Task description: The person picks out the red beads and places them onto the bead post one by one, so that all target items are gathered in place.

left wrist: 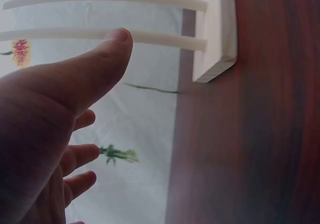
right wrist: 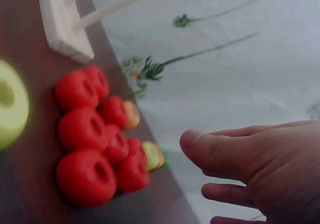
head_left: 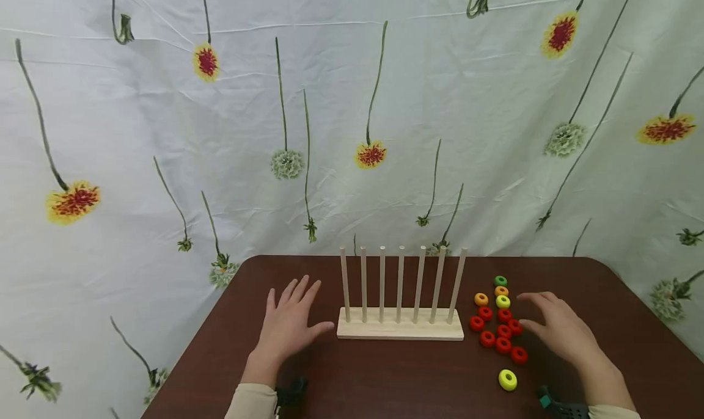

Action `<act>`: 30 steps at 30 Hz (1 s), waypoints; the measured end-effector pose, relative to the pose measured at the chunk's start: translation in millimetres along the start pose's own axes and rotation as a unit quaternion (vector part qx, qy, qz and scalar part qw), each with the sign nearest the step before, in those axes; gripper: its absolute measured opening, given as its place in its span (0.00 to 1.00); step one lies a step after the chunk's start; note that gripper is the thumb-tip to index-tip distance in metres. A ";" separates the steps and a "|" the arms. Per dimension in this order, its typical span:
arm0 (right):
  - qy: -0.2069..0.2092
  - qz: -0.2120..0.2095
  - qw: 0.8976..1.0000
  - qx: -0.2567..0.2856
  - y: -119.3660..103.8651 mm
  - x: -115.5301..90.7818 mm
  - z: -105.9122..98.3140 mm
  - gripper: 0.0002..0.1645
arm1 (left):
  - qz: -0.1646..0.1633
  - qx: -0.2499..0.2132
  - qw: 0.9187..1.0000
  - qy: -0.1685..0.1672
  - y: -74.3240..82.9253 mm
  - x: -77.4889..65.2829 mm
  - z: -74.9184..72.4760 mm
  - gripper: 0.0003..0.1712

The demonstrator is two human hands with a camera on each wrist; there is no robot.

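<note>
- One left hand (head_left: 288,327): we record it open, fingers apart and thumb stretched toward the rack, gripping nothing; we cannot tell whether the thumb touches the wood.
- One right hand (head_left: 563,330): we note its fingers and thumb parted in a loose curve, holding nothing, just right of the ring cluster.
- One wooden peg rack (head_left: 400,330): we find it between the hands, toward the table's far edge, with seven upright pegs (head_left: 401,284), all bare.
- Eight red rings (head_left: 503,349): we count them grouped right of the rack.
- Two orange rings (head_left: 481,303) and one green ring (head_left: 500,284): we list these at the cluster's far end.
- Two yellow rings (head_left: 503,383): we place one beyond the reds, one alone nearer us.
- One dark brown table (head_left: 396,379), which we see backed by a flower-printed white cloth (head_left: 330,58).
</note>
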State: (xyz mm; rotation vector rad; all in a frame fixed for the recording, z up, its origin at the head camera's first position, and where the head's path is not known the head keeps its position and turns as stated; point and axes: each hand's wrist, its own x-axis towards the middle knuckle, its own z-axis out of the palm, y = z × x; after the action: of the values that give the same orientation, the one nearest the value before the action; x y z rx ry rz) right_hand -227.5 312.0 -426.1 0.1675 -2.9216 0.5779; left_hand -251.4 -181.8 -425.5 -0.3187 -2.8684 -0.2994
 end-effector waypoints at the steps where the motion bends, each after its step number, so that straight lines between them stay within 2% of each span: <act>1: -0.012 0.007 1.000 0.007 3.2 1.1 1.3 0.30 | -0.001 -0.004 1.000 -0.003 0.2 0.5 2.7 0.52; 6: -0.052 0.036 0.997 0.047 15.2 4.7 8.9 0.29 | 0.001 -0.029 0.999 -0.014 2.3 2.3 17.0 0.52; 15: -0.080 0.058 0.990 0.098 23.8 3.4 20.6 0.29 | 0.001 -0.094 0.995 -0.034 2.9 3.9 41.2 0.49; 23: -0.069 0.063 0.990 0.104 24.9 4.3 28.1 0.27 | 0.002 -0.160 0.986 -0.052 2.5 4.3 52.6 0.46; 30: -0.054 0.061 0.992 0.098 25.0 4.8 31.0 0.21 | 0.003 -0.187 0.981 -0.054 1.5 2.4 61.7 0.44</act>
State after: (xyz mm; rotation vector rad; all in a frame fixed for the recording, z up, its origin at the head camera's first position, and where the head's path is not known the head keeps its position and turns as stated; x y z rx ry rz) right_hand -239.8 322.6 -462.8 0.0441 -2.9909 0.9045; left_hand -266.5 -165.9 -483.3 -0.4215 -2.9015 -0.8494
